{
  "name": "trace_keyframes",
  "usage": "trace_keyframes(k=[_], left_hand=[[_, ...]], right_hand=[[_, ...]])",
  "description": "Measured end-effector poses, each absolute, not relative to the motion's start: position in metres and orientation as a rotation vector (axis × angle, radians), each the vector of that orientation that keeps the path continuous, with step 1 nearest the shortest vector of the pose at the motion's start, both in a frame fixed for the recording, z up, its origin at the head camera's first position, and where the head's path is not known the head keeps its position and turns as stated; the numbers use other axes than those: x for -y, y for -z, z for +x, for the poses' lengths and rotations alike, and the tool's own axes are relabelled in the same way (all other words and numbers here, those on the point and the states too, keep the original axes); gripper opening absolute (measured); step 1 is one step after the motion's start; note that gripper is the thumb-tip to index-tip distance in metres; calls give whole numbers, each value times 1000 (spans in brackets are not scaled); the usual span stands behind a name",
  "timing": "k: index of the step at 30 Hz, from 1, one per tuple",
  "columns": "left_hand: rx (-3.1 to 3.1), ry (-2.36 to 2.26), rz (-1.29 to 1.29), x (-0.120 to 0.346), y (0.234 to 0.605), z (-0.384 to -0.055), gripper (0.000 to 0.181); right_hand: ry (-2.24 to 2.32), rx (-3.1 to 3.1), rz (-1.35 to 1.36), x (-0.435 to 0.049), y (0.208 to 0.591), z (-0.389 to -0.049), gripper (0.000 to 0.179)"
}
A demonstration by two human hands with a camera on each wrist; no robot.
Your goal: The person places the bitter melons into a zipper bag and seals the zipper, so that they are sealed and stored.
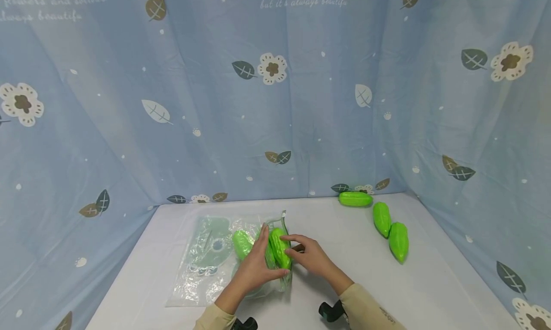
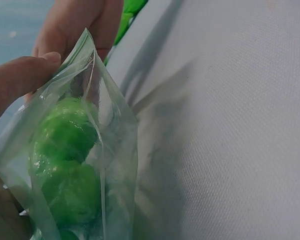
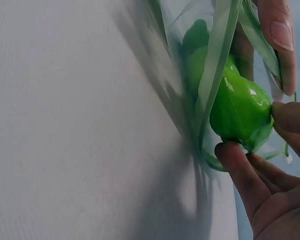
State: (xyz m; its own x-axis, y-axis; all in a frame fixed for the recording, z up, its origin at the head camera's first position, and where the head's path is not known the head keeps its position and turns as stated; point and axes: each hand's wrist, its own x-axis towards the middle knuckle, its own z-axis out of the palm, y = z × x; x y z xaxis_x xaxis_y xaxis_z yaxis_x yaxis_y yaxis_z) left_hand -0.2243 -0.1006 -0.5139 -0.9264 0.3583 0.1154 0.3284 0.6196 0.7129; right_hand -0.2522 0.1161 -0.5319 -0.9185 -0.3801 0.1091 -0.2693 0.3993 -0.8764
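Observation:
A clear zip bag (image 1: 185,287) with a pale green print lies on the white table, its green-edged mouth facing right. My left hand (image 1: 253,269) holds the bag at its mouth, thumb and fingers spread along the edge. With fingertips and thumb my right hand (image 1: 313,257) pinches a glossy green pepper (image 3: 245,107) at the mouth, and most of it sits inside the opening in the right wrist view. Another green pepper (image 1: 242,243) lies deeper in the bag, seen through the plastic. In the left wrist view, green lobes (image 2: 67,160) show through the bag wall.
Three more green peppers lie at the back right of the table: one sideways (image 1: 355,199) by the curtain, two others (image 1: 381,219) end to end. A blue patterned curtain (image 1: 318,129) surrounds the table's back and sides. Black wrist mounts (image 1: 331,312) show near the forearms.

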Motion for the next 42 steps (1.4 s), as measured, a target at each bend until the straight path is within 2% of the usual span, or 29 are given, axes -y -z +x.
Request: trace_keyframes(k=[42], left_hand=[[-2802, -1229, 608, 102, 517, -223, 125]], right_hand=[[1479, -2557, -636, -107, 537, -257, 33]])
